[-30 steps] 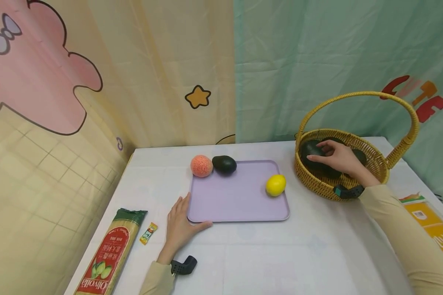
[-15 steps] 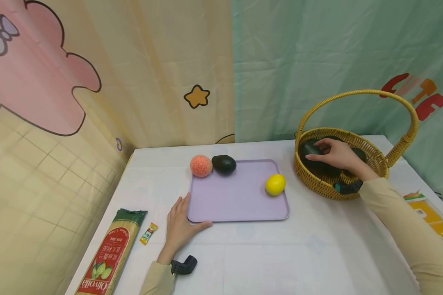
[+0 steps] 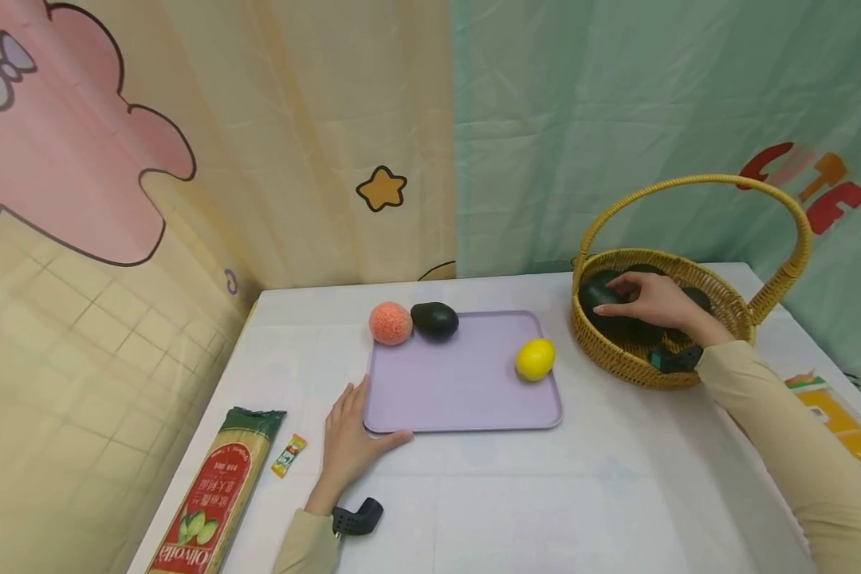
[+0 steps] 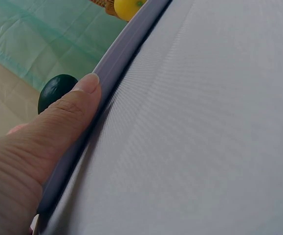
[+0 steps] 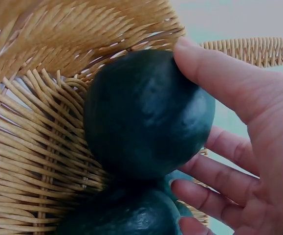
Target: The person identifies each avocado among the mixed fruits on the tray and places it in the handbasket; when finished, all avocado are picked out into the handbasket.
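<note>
My right hand (image 3: 656, 301) reaches into a wicker basket (image 3: 613, 365) at the right of the table. Its thumb and fingers hold a dark green avocado (image 5: 143, 117) from two sides, as the right wrist view shows. Other avocados (image 5: 131, 213) lie below it, partly hidden by the hand in the head view. My left hand (image 3: 347, 438) rests at the near left corner of a lilac tray (image 3: 459, 391). Its fingers lie straight along the left edge, and the thumb (image 4: 77, 98) touches the front rim.
On the tray sit a lemon (image 3: 535, 359) at the right edge and an avocado (image 3: 436, 321) at the back left, beside a bumpy coral-coloured ball (image 3: 391, 323). Pasta (image 3: 211, 498) and a small sachet (image 3: 288, 455) lie left. A yellow packet (image 3: 843, 430) lies right. The basket handle arches high.
The right hand has shifted very slightly in the basket, staying at the same avocado. The left hand and tray hold still. The head view has moved a little.
</note>
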